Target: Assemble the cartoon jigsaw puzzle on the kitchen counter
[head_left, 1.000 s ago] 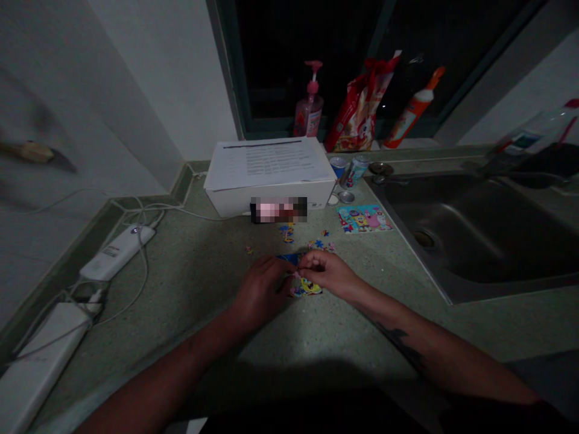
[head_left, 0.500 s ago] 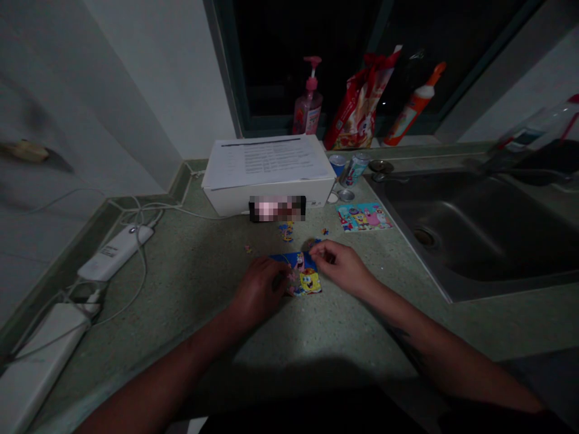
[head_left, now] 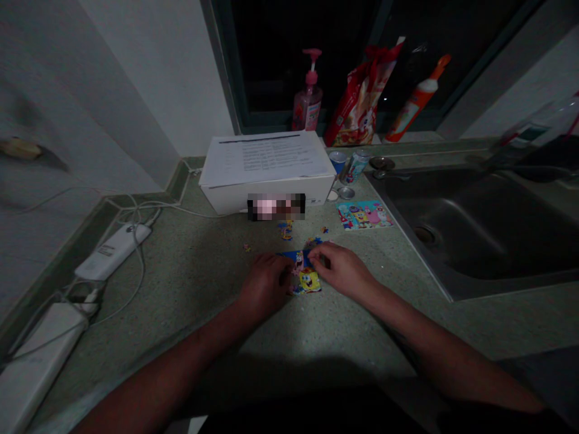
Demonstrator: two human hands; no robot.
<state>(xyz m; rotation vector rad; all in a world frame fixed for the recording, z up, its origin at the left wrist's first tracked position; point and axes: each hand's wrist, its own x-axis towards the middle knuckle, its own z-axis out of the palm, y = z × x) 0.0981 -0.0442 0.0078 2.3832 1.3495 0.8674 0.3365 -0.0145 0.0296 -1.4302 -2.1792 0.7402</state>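
Head view, as I watch from my remote station; clock directions are taken from the puzzle, with 12 o'clock pointing away from the wearer. Centre: a small patch of joined cardboard jigsaw pieces point(head_left: 310, 280), printed in blue, yellow and pink with cartoon figures, lies flat on a speckled green stone countertop point(head_left: 181, 289). The left hand point(head_left: 265, 283) and right hand point(head_left: 341, 271) stand apart, one on each side of the patch, with their fingers on it. I cannot tell whether either hand pinches a piece, because the fingers cover the contact. Done so far: the joined patch, though its outline is partly hidden under the hands. Left over: loose colourful jigsaw pieces point(head_left: 286, 230) scattered at 12 o'clock, with a lone piece point(head_left: 246, 247) at 10 o'clock. At 1 o'clock, a flat rectangular colour picture card point(head_left: 364, 215) appears to show similar figures. Behind the loose pieces stands a white cardboard box point(head_left: 226, 199), topped by a printed paper sheet point(head_left: 266, 158) that is too small to read; a pixelated patch point(head_left: 275, 207) on its front hides the markings there. At 3 o'clock lies a stainless steel sink point(head_left: 409, 238). The lower frame falls into shadow, and the forearms run out of view.
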